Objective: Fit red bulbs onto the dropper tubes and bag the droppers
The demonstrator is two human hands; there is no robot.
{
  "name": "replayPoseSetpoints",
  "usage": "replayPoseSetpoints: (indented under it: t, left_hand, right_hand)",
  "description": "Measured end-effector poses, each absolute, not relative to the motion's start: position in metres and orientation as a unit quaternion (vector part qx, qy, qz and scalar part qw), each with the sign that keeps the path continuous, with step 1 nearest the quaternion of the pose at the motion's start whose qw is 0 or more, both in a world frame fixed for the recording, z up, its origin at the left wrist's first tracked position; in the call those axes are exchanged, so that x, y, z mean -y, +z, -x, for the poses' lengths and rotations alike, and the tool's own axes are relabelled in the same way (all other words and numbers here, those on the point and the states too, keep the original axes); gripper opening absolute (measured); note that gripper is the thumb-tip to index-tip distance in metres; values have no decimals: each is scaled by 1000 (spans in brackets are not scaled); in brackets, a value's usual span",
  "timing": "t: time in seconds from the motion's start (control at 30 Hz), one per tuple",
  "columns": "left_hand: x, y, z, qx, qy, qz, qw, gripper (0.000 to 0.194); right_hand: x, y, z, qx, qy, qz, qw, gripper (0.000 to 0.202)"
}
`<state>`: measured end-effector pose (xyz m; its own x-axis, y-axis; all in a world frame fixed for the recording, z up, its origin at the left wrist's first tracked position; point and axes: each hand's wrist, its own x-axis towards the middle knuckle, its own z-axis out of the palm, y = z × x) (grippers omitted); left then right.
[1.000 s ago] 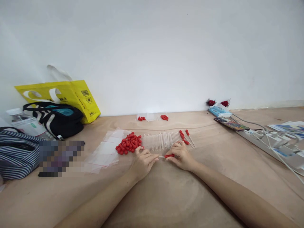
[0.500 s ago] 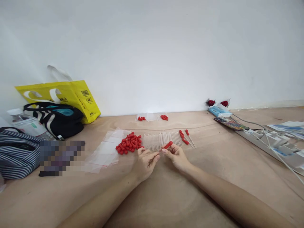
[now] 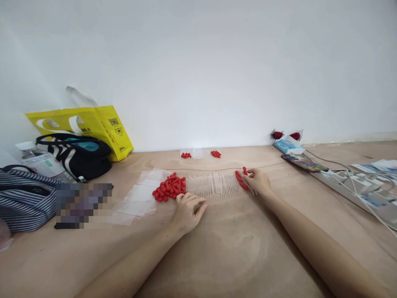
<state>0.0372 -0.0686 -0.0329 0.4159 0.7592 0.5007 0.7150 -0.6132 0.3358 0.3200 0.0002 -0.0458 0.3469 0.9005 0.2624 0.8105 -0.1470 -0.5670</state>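
Observation:
My left hand [image 3: 187,213] rests beside the pile of red rubber bulbs [image 3: 169,188], its fingers curled and thumb near the index finger; anything inside is hidden. My right hand [image 3: 259,182] is at the right end of the row, fingertips pinched on a clear tube with a red bulb [image 3: 245,170]; the hand covers part of it and neighbouring tubes. Between the hands lies a row of thin clear tubes [image 3: 214,184], side by side. Loose red bulbs [image 3: 238,176] lie just left of my right fingertips.
Clear plastic bags [image 3: 136,198] lie left of the pile. Small bags with red bulbs [image 3: 216,154] are by the wall. A yellow bag [image 3: 107,128], black bag [image 3: 89,159] and striped pouch [image 3: 27,203] stand left. A power strip [image 3: 347,194] with cables and a tissue pack [image 3: 288,146] sit right.
My right hand has moved right, away from my left hand, carrying the red-bulbed tube to the row's right end. My left hand has stayed near the pile. The view has shifted slightly.

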Motion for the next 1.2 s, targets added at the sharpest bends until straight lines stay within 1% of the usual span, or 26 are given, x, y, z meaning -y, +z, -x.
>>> replayPoseSetpoints:
  t: [0.2,0.37,0.5,0.63,0.83,1.03,1.2]
  left_hand:
    - [67,-36,-36,-444,296,-845,18,9]
    - [52,-30,-47,-500,273,-822,-26,6]
    - [32,-19,-71,-565,243,-788,-39,13]
    - [7,-17,-95,-605,223,-763,-32,20]
    - [-14,-18,-109,-649,169,-741,-30,19]
    - [-16,-9,-117,-667,117,-735,-33,19]
    - [-15,-7,-121,-671,101,-734,-32,19]
  right_hand:
    - [-1,-47,-311,564,43,771,292,36]
    - [9,-41,-310,598,23,746,293,27]
    - [24,-38,-308,669,4,701,246,25]
    - [33,-36,-304,683,-22,699,210,24]
    - [34,-36,-299,681,-34,705,196,21]
    - [32,-39,-297,658,-18,730,184,21]
    - [31,-42,-294,644,-27,742,185,22]
